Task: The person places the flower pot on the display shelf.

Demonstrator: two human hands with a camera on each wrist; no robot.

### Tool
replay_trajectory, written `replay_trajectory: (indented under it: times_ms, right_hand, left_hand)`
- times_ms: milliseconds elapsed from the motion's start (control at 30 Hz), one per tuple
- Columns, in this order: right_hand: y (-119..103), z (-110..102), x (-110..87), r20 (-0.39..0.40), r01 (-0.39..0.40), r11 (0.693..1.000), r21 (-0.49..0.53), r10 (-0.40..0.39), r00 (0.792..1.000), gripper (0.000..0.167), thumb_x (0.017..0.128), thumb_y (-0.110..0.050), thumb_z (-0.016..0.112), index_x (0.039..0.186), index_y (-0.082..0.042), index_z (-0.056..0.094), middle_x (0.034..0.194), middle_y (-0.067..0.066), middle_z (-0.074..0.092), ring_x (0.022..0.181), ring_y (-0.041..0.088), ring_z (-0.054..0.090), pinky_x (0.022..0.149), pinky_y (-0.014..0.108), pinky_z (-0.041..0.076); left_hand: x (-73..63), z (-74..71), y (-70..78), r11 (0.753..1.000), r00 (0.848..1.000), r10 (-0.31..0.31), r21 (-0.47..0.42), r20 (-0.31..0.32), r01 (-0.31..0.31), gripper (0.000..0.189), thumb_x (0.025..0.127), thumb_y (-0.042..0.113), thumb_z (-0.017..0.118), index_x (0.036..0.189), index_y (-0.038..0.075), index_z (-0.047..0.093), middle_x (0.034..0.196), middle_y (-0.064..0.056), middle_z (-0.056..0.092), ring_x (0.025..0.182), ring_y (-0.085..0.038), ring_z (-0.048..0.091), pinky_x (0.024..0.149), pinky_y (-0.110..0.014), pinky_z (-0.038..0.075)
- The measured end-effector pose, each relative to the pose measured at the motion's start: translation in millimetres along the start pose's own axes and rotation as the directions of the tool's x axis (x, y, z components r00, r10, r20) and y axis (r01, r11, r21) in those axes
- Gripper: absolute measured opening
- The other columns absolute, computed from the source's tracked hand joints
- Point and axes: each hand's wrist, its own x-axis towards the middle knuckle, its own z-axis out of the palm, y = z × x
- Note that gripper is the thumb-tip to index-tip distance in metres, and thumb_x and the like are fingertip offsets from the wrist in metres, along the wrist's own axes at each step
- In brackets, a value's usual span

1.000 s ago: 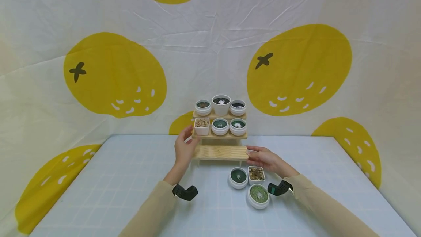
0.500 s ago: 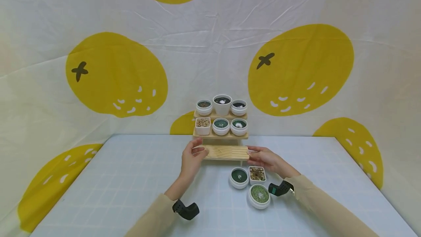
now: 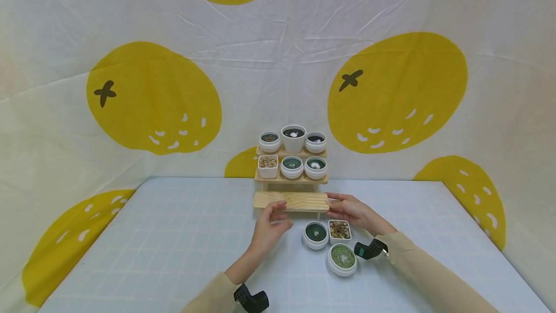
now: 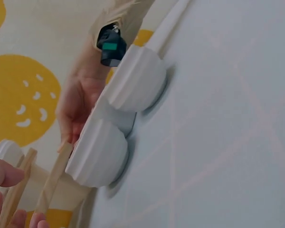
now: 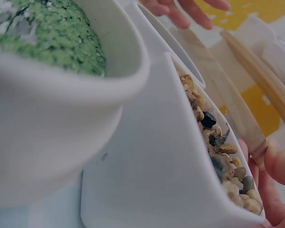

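A three-tier wooden stand holds small white pots on its two upper tiers; its lowest board [image 3: 304,201] bears none. My right hand [image 3: 354,214] pinches the right end of that board between thumb and fingers, also visible in the right wrist view. In front of the board's left half hovers my left hand [image 3: 267,228], fingers loosely bent and holding nothing. Nearest to it on the table is a round white pot with a dark green top [image 3: 315,233]. Beside that stand a square pot of pebbles [image 5: 156,152] and a round pot with a mossy green top [image 3: 342,257].
On the middle tier are a square pot of pebbles [image 3: 268,167] and two round pots. Above them, a taller pot [image 3: 293,140] stands between two low ones. A pale checked cloth [image 3: 173,240] covers the table, and a fruit-print curtain [image 3: 278,81] hangs behind.
My left hand has moved from the stand's left side down, right and towards me, to the front of the lowest board. The right hand keeps its grip, and the pots stay put.
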Motion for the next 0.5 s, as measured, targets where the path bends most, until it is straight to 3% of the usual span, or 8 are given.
replay_trajectory:
  times_ms: [200,500]
  right_hand:
    - [0.2,-0.7,0.0,0.001,-0.007,1.0,0.016,0.007,1.0,0.063,0.099,-0.012,0.05,0.15,0.006,0.017,0.095,-0.002,0.065,0.082,0.005,0.065,0.078,0.021,0.057]
    - [1.3,-2.7,3.0,0.006,-0.02,0.999,0.04,0.02,1.0,0.063,0.099,-0.011,0.05,0.15,0.006,0.017,0.095,0.0,0.065,0.082,0.006,0.065,0.078,0.021,0.057]
  left_hand:
    - [-6.9,8.4,-7.0,1.0,0.996,-0.022,0.009,0.091,0.022,0.051,0.076,0.0,0.073,0.124,-0.002,0.054,0.128,-0.021,0.057,0.107,-0.035,0.06,0.084,-0.033,0.057]
    - [-12.5,19.4,-8.3,1.0,0.987,-0.013,-0.003,0.162,0.014,0.06,0.069,-0.006,0.077,0.124,-0.003,0.055,0.125,-0.023,0.057,0.106,-0.036,0.061,0.093,-0.048,0.052]
